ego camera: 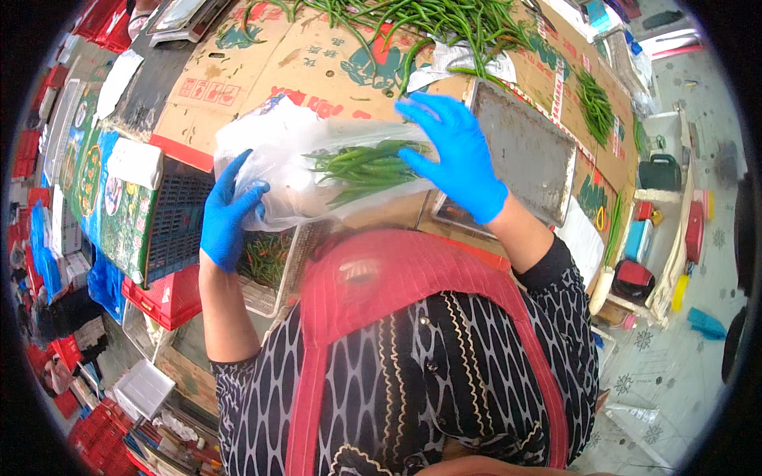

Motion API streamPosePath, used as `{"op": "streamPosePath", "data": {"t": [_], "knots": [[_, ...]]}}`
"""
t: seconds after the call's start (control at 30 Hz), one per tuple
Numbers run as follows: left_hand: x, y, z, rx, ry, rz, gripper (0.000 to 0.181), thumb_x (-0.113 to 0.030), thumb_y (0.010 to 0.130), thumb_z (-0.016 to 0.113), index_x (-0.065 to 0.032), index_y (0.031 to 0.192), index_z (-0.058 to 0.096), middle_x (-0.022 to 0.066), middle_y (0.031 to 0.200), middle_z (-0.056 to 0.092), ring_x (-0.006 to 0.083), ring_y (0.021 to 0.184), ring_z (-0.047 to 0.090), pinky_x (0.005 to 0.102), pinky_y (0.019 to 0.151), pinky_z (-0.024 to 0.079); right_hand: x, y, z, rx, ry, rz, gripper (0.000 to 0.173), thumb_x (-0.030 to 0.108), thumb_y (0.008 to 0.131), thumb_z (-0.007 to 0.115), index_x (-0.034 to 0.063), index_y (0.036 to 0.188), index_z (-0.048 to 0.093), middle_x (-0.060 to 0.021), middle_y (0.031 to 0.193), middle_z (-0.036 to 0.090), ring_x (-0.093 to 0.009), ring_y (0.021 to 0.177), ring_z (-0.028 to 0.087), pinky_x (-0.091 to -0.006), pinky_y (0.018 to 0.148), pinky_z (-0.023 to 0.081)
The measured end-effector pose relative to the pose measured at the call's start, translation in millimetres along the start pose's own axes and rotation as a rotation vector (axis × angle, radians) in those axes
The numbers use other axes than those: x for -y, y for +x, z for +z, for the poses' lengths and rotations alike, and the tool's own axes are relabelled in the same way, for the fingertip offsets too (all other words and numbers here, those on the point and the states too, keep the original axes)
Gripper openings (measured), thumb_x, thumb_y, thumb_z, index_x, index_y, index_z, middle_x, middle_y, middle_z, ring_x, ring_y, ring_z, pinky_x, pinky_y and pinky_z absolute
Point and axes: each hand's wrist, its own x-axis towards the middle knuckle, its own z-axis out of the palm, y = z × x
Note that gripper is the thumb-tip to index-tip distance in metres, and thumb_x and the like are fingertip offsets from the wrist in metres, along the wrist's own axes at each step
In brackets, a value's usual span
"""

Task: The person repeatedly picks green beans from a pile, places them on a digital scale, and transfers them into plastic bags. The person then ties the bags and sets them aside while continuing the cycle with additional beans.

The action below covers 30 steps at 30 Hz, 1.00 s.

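Note:
A clear plastic bag (280, 196) lies sideways in front of me with a bunch of long green chili peppers (366, 169) inside, towards its right end. My left hand (229, 205), in a blue glove, holds the bag's left end between thumb and fingers. At the other end is my right hand (455, 154), also gloved in blue. Its fingers are spread, and the thumb lies against the bag beside the peppers. White plastic bags (262, 122) sit just behind my left hand. Printed cardboard (238, 71) covers the worktop under all this.
A large heap of loose green chilies (440, 24) lies at the far side. Right of my right hand is a worn metal tray (524, 143), with a smaller chili pile (595, 107) beyond. Below my left hand stands a crate of chilies (268, 259). A red crate (164, 297) is at left.

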Motion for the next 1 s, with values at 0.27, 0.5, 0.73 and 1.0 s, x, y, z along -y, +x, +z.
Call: {"op": "streamPosePath", "data": {"t": [0.27, 0.5, 0.73, 1.0], "knots": [[-41.8, 13.9, 5.1, 0.199, -0.521, 0.152, 0.068, -0.015, 0.090, 0.057, 0.0022, 0.148, 0.026, -0.0089, 0.059, 0.027, 0.0022, 0.049, 0.027, 0.0169, 0.046, 0.025, -68.9, -42.0, -31.2, 0.523, 0.515, 0.903, 0.030, 0.025, 0.086, 0.061, 0.0062, 0.109, 0.065, -0.0123, 0.094, 0.067, -0.030, 0.086, 0.064, -0.0426, 0.078, 0.051], [-81.8, -13.6, 32.1, 0.213, -0.540, 0.657, 0.094, -0.029, 0.083, 0.069, -0.0025, 0.152, 0.011, -0.0042, 0.076, 0.043, 0.0095, 0.065, 0.045, 0.0282, 0.072, 0.043, 16.5, 0.0, -89.6, -0.290, 1.474, 0.806, 0.021, 0.019, 0.091, 0.056, 0.0013, 0.100, 0.062, -0.0079, 0.089, 0.063, -0.016, 0.083, 0.059, -0.0323, 0.077, 0.048], [-92.2, -28.8, 33.5, 0.278, -0.327, 0.371, 0.106, -0.038, 0.069, 0.080, 0.0084, 0.146, 0.025, 0.0165, 0.106, 0.062, 0.0246, 0.094, 0.062, 0.0370, 0.087, 0.048, 20.8, -14.9, -88.2, -0.257, 1.591, 0.834, 0.025, 0.014, 0.093, 0.054, -0.0004, 0.113, 0.058, -0.0095, 0.102, 0.065, -0.017, 0.086, 0.060, -0.0293, 0.078, 0.050], [-102.4, -24.6, 63.8, 0.842, 0.135, 0.258, 0.083, 0.011, 0.081, 0.046, -0.0151, 0.154, 0.016, 0.0146, 0.143, 0.046, 0.0243, 0.129, 0.047, 0.0376, 0.107, 0.038, 54.6, 3.6, -81.6, 0.294, 1.550, 0.751, 0.047, 0.021, 0.097, 0.051, -0.0032, 0.137, 0.045, -0.0152, 0.127, 0.058, -0.024, 0.108, 0.062, -0.0345, 0.090, 0.051]]}}
